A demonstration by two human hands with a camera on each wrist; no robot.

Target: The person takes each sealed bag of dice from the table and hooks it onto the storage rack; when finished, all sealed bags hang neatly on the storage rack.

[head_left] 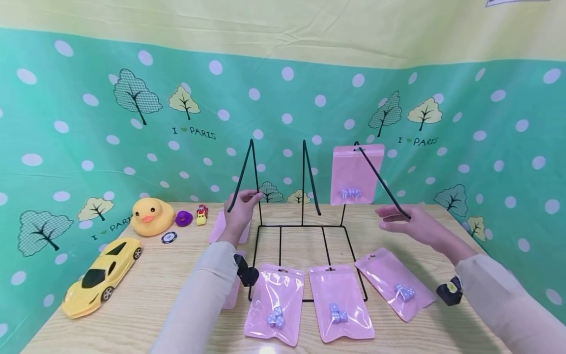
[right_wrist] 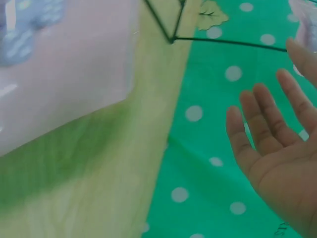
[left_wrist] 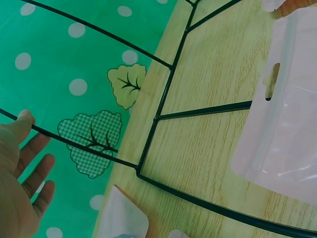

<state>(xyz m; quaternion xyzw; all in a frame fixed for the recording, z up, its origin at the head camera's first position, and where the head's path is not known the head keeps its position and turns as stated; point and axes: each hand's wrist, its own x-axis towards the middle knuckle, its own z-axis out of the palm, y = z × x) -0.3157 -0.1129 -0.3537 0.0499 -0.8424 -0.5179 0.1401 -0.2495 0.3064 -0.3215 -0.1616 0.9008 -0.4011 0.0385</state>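
Note:
A black wire display rack point(head_left: 302, 226) with three hooks stands on the table. My left hand point(head_left: 240, 211) holds its left upright, thumb and forefinger pinching the wire point(left_wrist: 84, 148). From the right hook hangs a pink pouch point(head_left: 357, 169) with several light purple dice in its lower part. My right hand point(head_left: 413, 226) is below that hook's front end, fingers extended and nothing in its grasp; its palm point(right_wrist: 292, 173) shows in the right wrist view. Two more dice pouches, one left point(head_left: 274, 287) and one centre point(head_left: 338, 285), lie over the rack's front base bar. Another pouch point(head_left: 386, 268) lies tilted at the right.
Pink pouches point(head_left: 244, 235) lie on the left, partly hidden by my left arm. Farther left are a yellow toy car point(head_left: 101, 278), a rubber duck point(head_left: 152, 216), a small purple duck point(head_left: 183, 218), a poker chip point(head_left: 169, 237) and a red-yellow toy point(head_left: 202, 215). A green dotted cloth point(head_left: 287, 98) hangs behind.

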